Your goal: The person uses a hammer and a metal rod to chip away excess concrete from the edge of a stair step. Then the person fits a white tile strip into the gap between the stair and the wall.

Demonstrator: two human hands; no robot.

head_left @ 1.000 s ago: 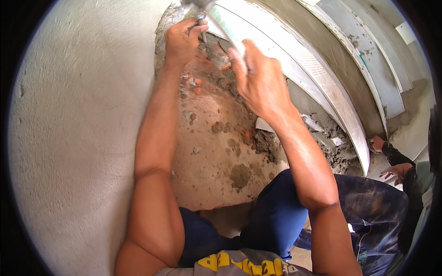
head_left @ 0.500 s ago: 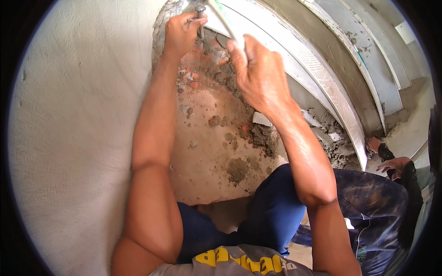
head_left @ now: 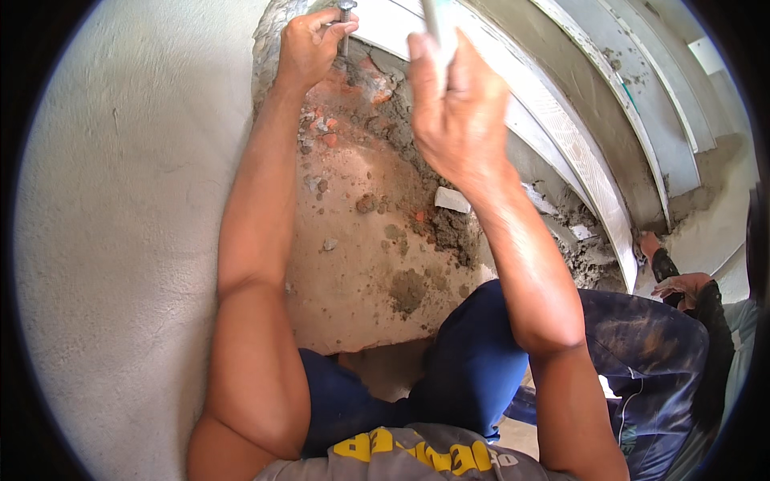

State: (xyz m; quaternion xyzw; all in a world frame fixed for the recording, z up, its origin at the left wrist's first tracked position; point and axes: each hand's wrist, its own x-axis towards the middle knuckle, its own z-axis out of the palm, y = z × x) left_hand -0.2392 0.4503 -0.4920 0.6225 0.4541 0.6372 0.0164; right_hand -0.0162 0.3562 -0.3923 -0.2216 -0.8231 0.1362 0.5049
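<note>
My left hand [head_left: 307, 50] pinches a metal chisel [head_left: 345, 42] near the top edge, fingers round its shank and the flat head showing above them. The chisel stands upright, its lower end against broken brick and mortar [head_left: 370, 80]. To the right, my right hand [head_left: 464, 120] is closed round a pale handle [head_left: 437, 24], thumb laid along it. The handle looks like a hammer's; its upper end is cut off by the frame. This hand is slightly blurred and apart from the chisel.
A plastered wall [head_left: 128, 240] rises on the left. White-edged steps [head_left: 553, 120] curve along the right. Crumbs, wet mortar [head_left: 409, 290] and a white block [head_left: 452, 200] lie on the landing [head_left: 345, 297]. A co-worker's hand [head_left: 682, 286] and dusty trousers [head_left: 642, 337] are close at right.
My right hand has swung the handle up and right, away from the chisel's head, and the handle now stands more upright. My left hand still grips the chisel.
</note>
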